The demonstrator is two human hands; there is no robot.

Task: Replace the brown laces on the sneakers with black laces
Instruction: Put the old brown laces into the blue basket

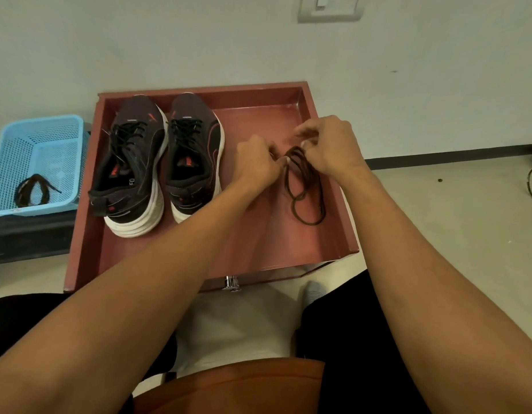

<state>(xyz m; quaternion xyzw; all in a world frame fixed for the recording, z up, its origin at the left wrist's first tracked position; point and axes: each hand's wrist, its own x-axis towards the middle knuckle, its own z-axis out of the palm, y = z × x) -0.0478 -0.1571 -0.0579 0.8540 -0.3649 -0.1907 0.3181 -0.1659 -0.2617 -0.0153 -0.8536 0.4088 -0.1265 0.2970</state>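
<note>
The left hand [255, 162] and right hand [327, 144] both pinch the top of the brown laces [306, 192], which are gathered in loose loops whose lower end trails onto the floor of the red-brown drawer [350, 231]. Bundling them looks to be the step in hand. Even loops, with one hand pinching the coil while the other wraps an end round it, should stop it springing apart. Just left, the two sneakers [130, 162] stand side by side, already threaded with black laces [184, 131]. A blue basket [40, 119] beside the drawer holds another dark lace [31, 192].
</note>
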